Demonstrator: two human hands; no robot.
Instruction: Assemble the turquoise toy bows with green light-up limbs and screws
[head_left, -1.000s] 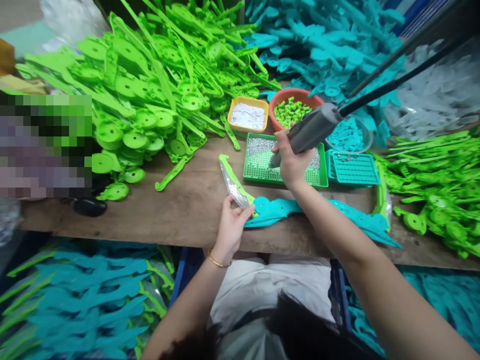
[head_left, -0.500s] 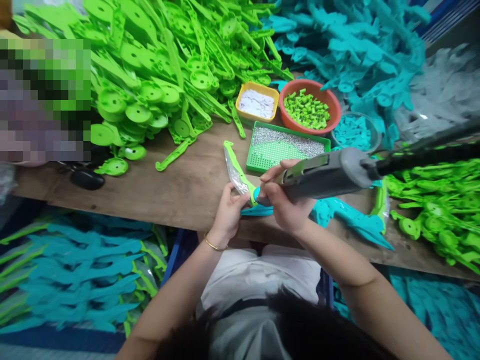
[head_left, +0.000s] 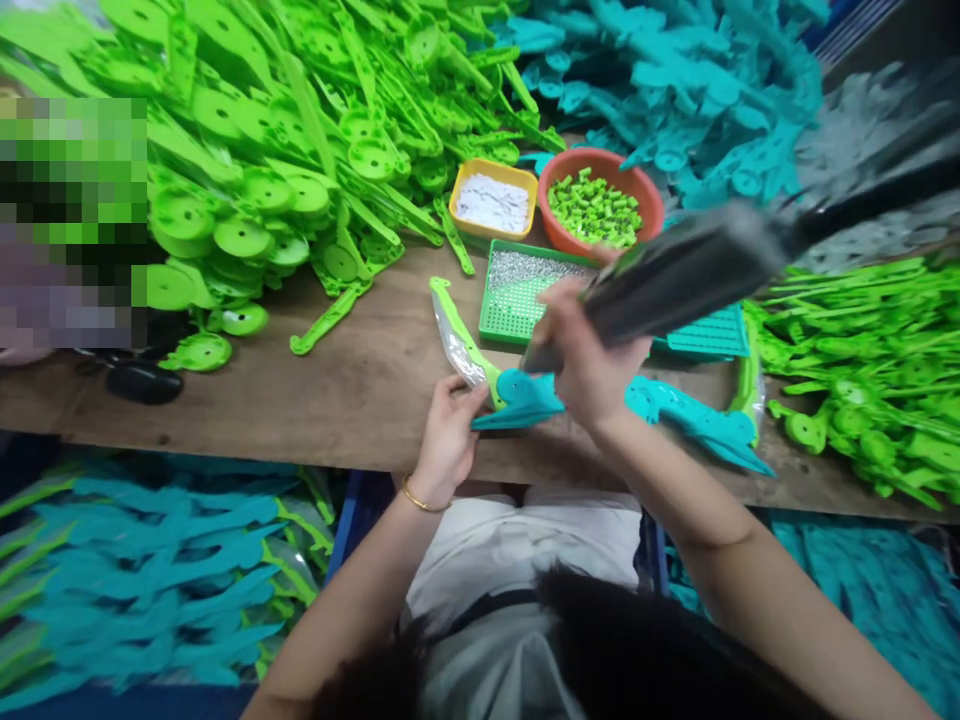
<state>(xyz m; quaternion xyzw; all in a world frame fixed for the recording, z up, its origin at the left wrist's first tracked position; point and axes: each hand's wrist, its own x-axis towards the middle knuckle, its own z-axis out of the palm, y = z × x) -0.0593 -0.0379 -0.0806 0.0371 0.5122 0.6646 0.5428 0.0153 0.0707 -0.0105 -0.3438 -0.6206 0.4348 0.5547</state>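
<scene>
Head view, centre of frame. The left hand (head_left: 448, 425) pinches the near end of a flat teal plastic toy part (head_left: 525, 398), fingers closed on it at the front edge of the brown wooden table (head_left: 352, 390). The right hand (head_left: 585, 365) is clenched around a grey powered screwdriver (head_left: 675, 280), motion-blurred, whose tip points down onto the part just right of the left fingers. The part's long axis runs left to right along the table edge, passing under the right wrist. Behind it, towards upper centre, stand a green perforated screw tray (head_left: 517, 305), a yellow dish (head_left: 493, 200) and an orange bowl of green pieces (head_left: 600, 205); bare table lies to the left.
</scene>
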